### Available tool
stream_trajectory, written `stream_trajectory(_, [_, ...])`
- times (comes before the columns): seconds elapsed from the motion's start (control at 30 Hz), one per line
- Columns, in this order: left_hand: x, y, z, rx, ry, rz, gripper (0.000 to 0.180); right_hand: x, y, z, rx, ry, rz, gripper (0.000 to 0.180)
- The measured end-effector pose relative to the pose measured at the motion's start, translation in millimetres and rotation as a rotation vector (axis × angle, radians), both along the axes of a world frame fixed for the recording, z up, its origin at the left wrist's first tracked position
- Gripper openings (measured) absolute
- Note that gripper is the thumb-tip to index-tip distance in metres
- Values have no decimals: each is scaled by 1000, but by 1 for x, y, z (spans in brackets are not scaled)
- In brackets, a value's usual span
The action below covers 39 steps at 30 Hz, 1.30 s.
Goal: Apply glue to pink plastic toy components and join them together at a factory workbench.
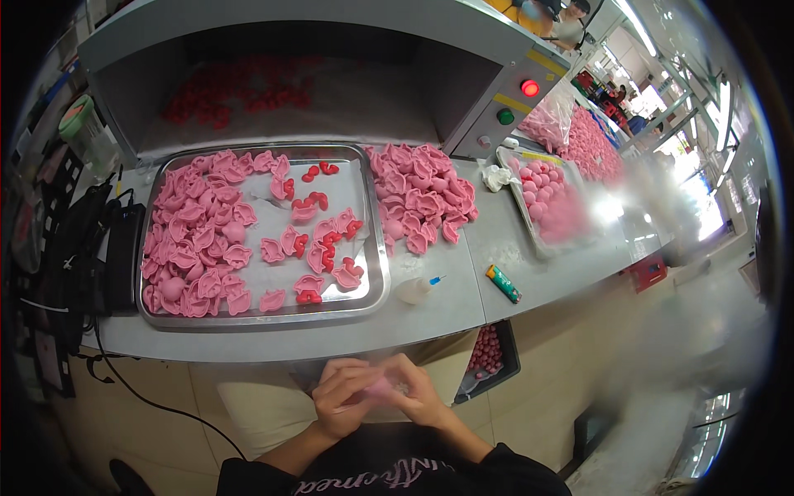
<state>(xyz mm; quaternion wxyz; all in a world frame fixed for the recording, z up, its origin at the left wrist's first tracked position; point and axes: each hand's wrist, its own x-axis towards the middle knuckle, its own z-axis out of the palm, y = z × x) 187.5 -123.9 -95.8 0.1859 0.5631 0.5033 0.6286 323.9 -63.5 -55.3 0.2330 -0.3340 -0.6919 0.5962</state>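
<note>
My left hand (341, 398) and my right hand (418, 395) meet below the table's front edge, above my lap, both closed around a small pink piece (380, 388) that is blurred and mostly hidden by my fingers. Straight ahead a metal tray (376, 289) lies on the grey table (430, 318). Its left half holds a heap of pink moulded pieces (198, 236). Its right half holds scattered pink pieces with small red parts (327, 244) on or beside them.
A loose pile of pink pieces (422, 198) lies right of the tray. A small squeeze bottle (416, 289) and a green lighter (502, 283) lie near the front edge. Another tray of pink balls (546, 194) sits at right. A grey machine housing (496, 91) stands behind.
</note>
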Motion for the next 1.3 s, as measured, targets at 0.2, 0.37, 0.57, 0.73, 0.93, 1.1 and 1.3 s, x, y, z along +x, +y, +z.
stream_trajectory(0.2, [-3, 4, 12, -7, 119, -79, 38, 9, 1, 5, -166, 43, 43, 28])
stream_trajectory(0.37, [1, 2, 10, -66, 45, -172, 37, 18, 4, 1, -84, -44, 109, 27])
stream_trajectory(0.57, [3, -4, 11, -55, -13, -136, 37, 22, 2, 4, 115, -150, 219, 30])
stream_trajectory(0.73, [3, 3, 20, -90, 11, -255, 35, 24, -8, -4, 45, -61, 150, 32])
stream_trajectory(0.93, [11, -1, 20, -349, -610, -275, 21, 23, 0, -2, 30, -106, 120, 26])
stream_trajectory(1.1, [22, -3, 13, -175, -675, -80, 10, 1, -6, -2, 74, 79, -108, 20])
stream_trajectory(1.3, [3, 1, 16, -73, -293, -111, 22, 3, -9, 8, -370, 183, 21, 32])
